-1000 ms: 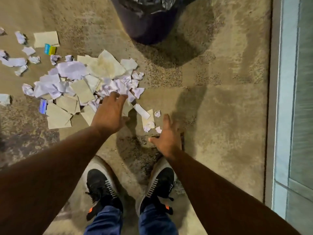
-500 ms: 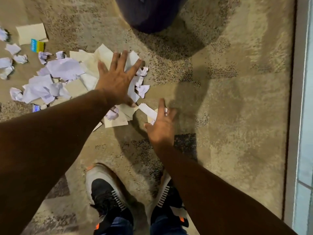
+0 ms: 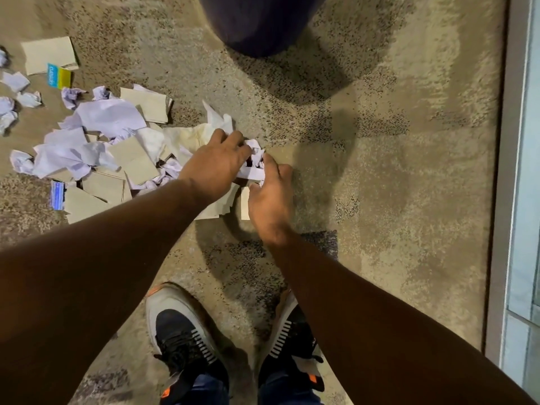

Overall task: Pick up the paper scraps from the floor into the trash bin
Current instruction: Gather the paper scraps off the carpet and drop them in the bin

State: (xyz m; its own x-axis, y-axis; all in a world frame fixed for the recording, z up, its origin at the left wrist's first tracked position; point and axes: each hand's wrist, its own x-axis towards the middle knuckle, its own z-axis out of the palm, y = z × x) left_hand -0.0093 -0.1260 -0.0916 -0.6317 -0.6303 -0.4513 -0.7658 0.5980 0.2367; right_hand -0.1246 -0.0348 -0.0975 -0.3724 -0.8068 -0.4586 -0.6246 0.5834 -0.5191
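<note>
A heap of paper scraps (image 3: 111,121), white crumpled sheets and tan torn pieces, lies on the carpet left of centre. My left hand (image 3: 217,165) has its fingers curled into the right end of the heap, gripping a bunch of white scraps (image 3: 253,159). My right hand (image 3: 270,200) presses against the same bunch from the right, its fingers curled round it. The dark trash bin (image 3: 257,21) stands at the top centre, only its lower wall visible.
More scraps lie at the far left, with a blue-and-yellow card (image 3: 59,76) and a small blue card (image 3: 57,194). My two shoes (image 3: 187,340) stand below the hands. A wall or door frame (image 3: 508,171) runs down the right edge.
My left hand has pulled back from the heap with fingers closing on scraps. My right hand has moved up and left to meet it. The scraps have been drawn together between both hands.
</note>
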